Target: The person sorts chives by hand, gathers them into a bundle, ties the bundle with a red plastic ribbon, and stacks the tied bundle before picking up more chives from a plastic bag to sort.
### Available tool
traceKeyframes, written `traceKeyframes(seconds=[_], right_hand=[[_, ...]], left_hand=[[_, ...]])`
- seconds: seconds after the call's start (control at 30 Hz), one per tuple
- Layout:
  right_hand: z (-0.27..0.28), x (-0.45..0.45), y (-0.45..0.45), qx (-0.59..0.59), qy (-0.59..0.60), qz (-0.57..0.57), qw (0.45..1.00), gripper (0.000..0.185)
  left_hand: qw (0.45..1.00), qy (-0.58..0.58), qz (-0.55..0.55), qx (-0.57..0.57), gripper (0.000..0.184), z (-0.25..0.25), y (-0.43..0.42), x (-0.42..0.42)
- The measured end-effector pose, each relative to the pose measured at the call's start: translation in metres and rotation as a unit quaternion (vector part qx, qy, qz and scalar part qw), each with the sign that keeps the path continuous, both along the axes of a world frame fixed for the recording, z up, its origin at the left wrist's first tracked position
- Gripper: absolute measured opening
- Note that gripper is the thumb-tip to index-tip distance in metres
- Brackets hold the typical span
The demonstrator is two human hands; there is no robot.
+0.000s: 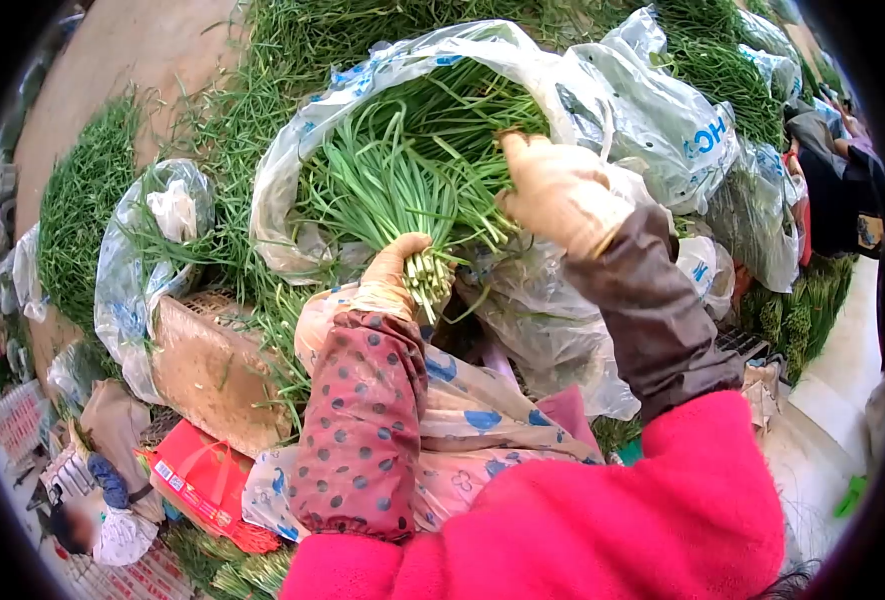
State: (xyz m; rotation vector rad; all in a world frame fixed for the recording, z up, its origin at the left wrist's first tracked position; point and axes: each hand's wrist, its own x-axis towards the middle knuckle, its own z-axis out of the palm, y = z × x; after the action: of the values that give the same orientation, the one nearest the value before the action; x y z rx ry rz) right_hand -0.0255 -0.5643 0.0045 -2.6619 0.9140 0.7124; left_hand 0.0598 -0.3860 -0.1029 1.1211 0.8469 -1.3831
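Observation:
My left hand (391, 280), in a pale glove, is closed round the cut ends of a bunch of long green stalks (403, 200). The leaves of that bunch fan out upward over a large clear plastic bag (273, 190) full of more green stalks (463, 110). To the right, my gloved right hand (553, 190) is over the bag's right edge. Its thumb and fingers are bent towards some stalks, and a small brown bit shows at a fingertip. Whether it grips any stalks is hard to make out.
Loose green stalks (93, 200) lie heaped on the left. A brown crate (213, 370) and a red bag (203, 480) stand at the lower left. More filled plastic bags (663, 110) are at the right. A person (113, 530) is at the lower left, another (843, 190) at the far right.

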Motion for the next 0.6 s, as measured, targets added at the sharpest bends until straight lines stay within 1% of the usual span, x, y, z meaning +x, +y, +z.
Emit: traceKeyframes(seconds=[0.07, 0.1, 0.13, 0.2, 0.23, 0.27, 0.3, 0.33, 0.37, 0.4, 0.43, 0.47, 0.53, 0.57, 0.6], right_hand=[[-0.006, 0.000, 0.022, -0.099, -0.036, 0.093, 0.990, 0.050], [-0.031, 0.001, 0.034, -0.135, -0.054, 0.097, 0.985, 0.049], [-0.054, 0.003, 0.041, -0.120, -0.042, 0.117, 0.985, 0.048], [-0.103, 0.007, 0.042, -0.065, -0.006, 0.106, 0.992, 0.052], [-0.124, 0.010, 0.033, -0.054, 0.044, 0.091, 0.993, 0.053], [-0.139, 0.011, 0.022, -0.041, 0.095, 0.076, 0.992, 0.054], [-0.147, -0.002, 0.023, -0.111, 0.004, 0.087, 0.990, 0.057], [-0.157, -0.004, 0.019, -0.119, -0.003, 0.098, 0.988, 0.055], [-0.156, -0.004, 0.016, -0.112, 0.000, 0.099, 0.989, 0.055], [-0.153, -0.004, 0.013, -0.105, 0.003, 0.100, 0.989, 0.055], [-0.150, -0.002, 0.009, -0.098, 0.000, 0.093, 0.991, 0.054], [-0.162, -0.002, 0.008, -0.116, -0.013, 0.090, 0.989, 0.054], [-0.190, 0.000, 0.003, -0.129, -0.022, 0.090, 0.987, 0.053], [-0.165, 0.013, 0.007, -0.108, 0.031, 0.074, 0.991, 0.049], [-0.169, 0.017, 0.009, -0.113, 0.035, 0.060, 0.991, 0.046]], left_hand=[[1.000, -0.009, -0.017, -0.023, 0.021, -0.001, 0.002, 0.001], [0.999, 0.018, 0.032, -0.013, 0.016, 0.002, -0.002, -0.003], [0.999, 0.016, 0.025, -0.013, 0.016, 0.008, -0.002, -0.001], [0.998, 0.013, 0.052, -0.043, 0.017, 0.016, 0.001, -0.001], [0.996, 0.017, 0.048, -0.076, 0.022, 0.015, 0.008, 0.000], [0.995, -0.049, 0.044, -0.069, 0.023, 0.024, 0.012, -0.004], [0.994, -0.002, 0.056, -0.094, 0.023, 0.024, 0.020, -0.002], [0.989, 0.046, 0.069, -0.118, 0.023, 0.024, 0.029, -0.001], [0.983, 0.050, 0.084, -0.152, 0.028, 0.028, 0.036, -0.004], [0.972, 0.072, 0.024, -0.221, 0.034, 0.021, 0.049, 0.007], [0.971, 0.036, 0.007, -0.237, 0.037, 0.020, 0.066, 0.011], [0.967, -0.003, -0.008, -0.253, 0.040, 0.041, 0.076, 0.014], [0.968, -0.028, 0.058, -0.243, 0.042, 0.092, 0.099, 0.020], [0.967, -0.165, 0.063, -0.186, 0.043, 0.117, 0.124, 0.015], [0.944, -0.299, 0.068, -0.122, 0.045, 0.133, 0.146, 0.015]])
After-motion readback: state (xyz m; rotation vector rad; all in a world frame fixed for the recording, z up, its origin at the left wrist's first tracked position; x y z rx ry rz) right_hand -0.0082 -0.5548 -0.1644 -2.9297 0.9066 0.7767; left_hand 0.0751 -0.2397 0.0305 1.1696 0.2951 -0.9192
